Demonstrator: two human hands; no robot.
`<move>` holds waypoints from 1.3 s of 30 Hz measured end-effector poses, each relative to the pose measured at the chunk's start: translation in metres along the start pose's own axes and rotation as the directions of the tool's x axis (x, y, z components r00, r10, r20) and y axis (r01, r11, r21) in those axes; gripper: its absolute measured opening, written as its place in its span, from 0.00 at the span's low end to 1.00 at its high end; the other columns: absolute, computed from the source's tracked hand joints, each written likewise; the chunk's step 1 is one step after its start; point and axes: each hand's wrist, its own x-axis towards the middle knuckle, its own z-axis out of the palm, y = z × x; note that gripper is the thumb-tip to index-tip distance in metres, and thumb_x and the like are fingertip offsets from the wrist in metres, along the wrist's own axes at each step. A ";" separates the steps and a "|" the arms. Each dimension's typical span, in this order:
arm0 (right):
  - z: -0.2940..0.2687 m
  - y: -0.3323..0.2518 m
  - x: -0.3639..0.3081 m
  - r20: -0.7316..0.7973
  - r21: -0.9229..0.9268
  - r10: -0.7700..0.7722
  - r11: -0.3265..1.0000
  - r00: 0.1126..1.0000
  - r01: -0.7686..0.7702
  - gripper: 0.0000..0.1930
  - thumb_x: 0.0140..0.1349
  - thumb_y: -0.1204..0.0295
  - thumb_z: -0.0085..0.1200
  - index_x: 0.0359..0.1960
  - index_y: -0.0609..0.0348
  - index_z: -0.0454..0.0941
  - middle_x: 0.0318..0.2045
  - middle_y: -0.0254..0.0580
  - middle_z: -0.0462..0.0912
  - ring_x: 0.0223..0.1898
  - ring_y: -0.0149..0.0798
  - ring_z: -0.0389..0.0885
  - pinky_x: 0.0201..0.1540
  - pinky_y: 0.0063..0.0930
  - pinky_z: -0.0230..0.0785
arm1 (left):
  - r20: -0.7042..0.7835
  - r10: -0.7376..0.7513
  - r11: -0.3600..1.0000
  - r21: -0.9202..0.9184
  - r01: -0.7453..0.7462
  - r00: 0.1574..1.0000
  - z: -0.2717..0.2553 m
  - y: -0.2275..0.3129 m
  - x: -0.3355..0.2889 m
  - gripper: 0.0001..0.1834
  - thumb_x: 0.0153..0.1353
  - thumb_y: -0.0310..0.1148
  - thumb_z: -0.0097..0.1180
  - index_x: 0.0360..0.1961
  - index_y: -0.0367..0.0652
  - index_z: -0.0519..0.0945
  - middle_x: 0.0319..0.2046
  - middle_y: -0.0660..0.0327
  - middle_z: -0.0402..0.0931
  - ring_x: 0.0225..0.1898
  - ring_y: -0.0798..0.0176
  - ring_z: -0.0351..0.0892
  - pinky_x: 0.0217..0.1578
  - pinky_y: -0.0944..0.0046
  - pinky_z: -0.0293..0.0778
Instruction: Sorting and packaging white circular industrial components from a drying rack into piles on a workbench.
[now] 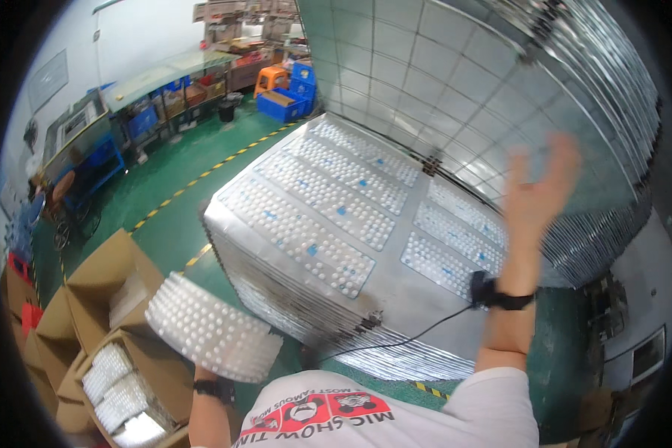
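Note:
My left hand point(202, 372) is mostly hidden beneath a curved stack of white sheets covered in raised round dots point(209, 328), its fingers closed around the underside. The stack hangs between the cardboard box and the metal rack. Raised at the right is my right hand point(539, 185), slightly blurred, with fingers apart and nothing in them. It is in front of the tilted-up mesh racks. Several flat dotted sheets with blue marks point(313, 239) lie in two groups on the silvery top layer of the drying rack point(407, 299).
Open cardboard boxes point(173, 358) stand at the lower left, one with more white dotted sheets point(118, 384) inside. Upright mesh trays point(455, 67) rise behind the rack. A black cable point(418, 337) runs from my right wrist strap point(500, 299). Blue crates point(282, 109) sit farther back.

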 end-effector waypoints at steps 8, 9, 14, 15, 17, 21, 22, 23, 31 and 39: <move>0.011 -0.233 -0.172 0.508 0.857 -0.571 0.409 0.645 -0.314 0.30 0.47 0.65 0.60 0.53 0.66 0.67 0.57 0.65 0.61 0.59 0.61 0.60 0.60 0.52 0.52 | -0.077 0.087 0.996 0.032 -0.085 0.993 0.002 -0.035 -0.033 0.30 0.67 0.52 0.25 0.62 0.44 0.60 0.60 0.57 0.62 0.59 0.57 0.64 0.60 0.56 0.60; 0.008 -0.249 -0.178 0.451 0.892 -0.646 0.302 0.617 -0.336 0.31 0.47 0.65 0.60 0.53 0.66 0.67 0.56 0.66 0.62 0.58 0.61 0.61 0.60 0.51 0.52 | -0.109 0.188 0.982 0.037 -0.185 0.976 0.019 -0.037 -0.027 0.30 0.68 0.51 0.25 0.62 0.44 0.60 0.59 0.57 0.63 0.59 0.57 0.64 0.60 0.56 0.60; -0.007 -0.301 -0.178 0.079 0.978 -0.867 -0.027 0.493 -0.205 0.32 0.44 0.63 0.63 0.51 0.64 0.67 0.55 0.63 0.62 0.57 0.59 0.60 0.58 0.48 0.53 | -0.311 0.836 0.518 0.177 -0.837 0.452 0.150 0.003 0.026 0.29 0.68 0.51 0.25 0.61 0.44 0.60 0.59 0.57 0.63 0.58 0.58 0.64 0.60 0.56 0.61; -0.008 -0.307 -0.180 0.021 0.974 -0.860 -0.099 0.510 -0.206 0.33 0.45 0.62 0.63 0.52 0.65 0.66 0.55 0.64 0.62 0.56 0.61 0.60 0.57 0.49 0.55 | -0.314 0.905 0.363 0.216 -0.906 0.288 0.148 -0.016 0.020 0.29 0.68 0.51 0.25 0.61 0.44 0.61 0.59 0.57 0.63 0.58 0.58 0.65 0.60 0.56 0.61; -0.012 -0.320 -0.186 -0.144 0.953 -0.867 -0.252 0.477 -0.169 0.34 0.48 0.58 0.62 0.52 0.69 0.65 0.58 0.67 0.58 0.57 0.65 0.59 0.58 0.52 0.55 | -0.304 0.950 0.024 0.280 -0.960 -0.065 0.134 -0.090 -0.009 0.29 0.68 0.51 0.25 0.61 0.44 0.61 0.59 0.57 0.64 0.58 0.58 0.65 0.59 0.56 0.61; -0.053 -0.360 -0.174 -0.516 0.766 -0.768 -0.612 0.378 -0.197 0.36 0.51 0.54 0.59 0.53 0.72 0.63 0.58 0.68 0.57 0.58 0.66 0.58 0.59 0.54 0.52 | -0.242 0.760 -0.503 0.368 -0.782 -0.603 0.163 -0.138 -0.034 0.29 0.68 0.50 0.25 0.61 0.43 0.61 0.58 0.57 0.64 0.57 0.59 0.65 0.59 0.56 0.61; -0.064 -0.367 -0.174 -0.603 0.704 -0.717 -0.685 0.351 -0.188 0.36 0.51 0.54 0.59 0.53 0.72 0.63 0.58 0.68 0.57 0.58 0.66 0.58 0.59 0.54 0.52 | -0.232 0.698 -0.577 0.378 -0.724 -0.678 0.169 -0.147 -0.035 0.29 0.68 0.50 0.25 0.61 0.43 0.61 0.58 0.57 0.64 0.57 0.59 0.65 0.59 0.56 0.62; -0.076 -0.373 -0.179 -0.684 0.619 -0.646 -0.760 0.337 -0.200 0.36 0.51 0.54 0.59 0.53 0.72 0.63 0.58 0.68 0.57 0.58 0.66 0.57 0.59 0.54 0.51 | -0.228 0.647 -0.624 0.390 -0.678 -0.727 0.169 -0.175 -0.032 0.29 0.68 0.50 0.25 0.61 0.43 0.61 0.58 0.57 0.65 0.57 0.59 0.66 0.59 0.56 0.62; -0.132 -0.451 -0.175 -0.971 0.066 -0.125 -0.960 0.204 -0.272 0.34 0.50 0.59 0.61 0.54 0.70 0.65 0.60 0.66 0.56 0.61 0.65 0.55 0.61 0.54 0.48 | -0.190 0.310 -0.789 0.495 -0.364 -0.931 0.176 -0.189 -0.047 0.28 0.68 0.49 0.25 0.60 0.43 0.62 0.57 0.57 0.66 0.56 0.59 0.67 0.59 0.57 0.63; -0.247 -0.413 -0.213 -0.988 -0.148 0.138 -0.974 0.065 -0.172 0.36 0.49 0.52 0.60 0.53 0.69 0.67 0.57 0.67 0.60 0.62 0.63 0.52 0.58 0.63 0.46 | -0.165 0.228 -0.745 0.605 -0.281 -0.960 0.196 -0.301 -0.053 0.29 0.68 0.50 0.26 0.62 0.43 0.60 0.60 0.57 0.62 0.59 0.60 0.64 0.60 0.58 0.60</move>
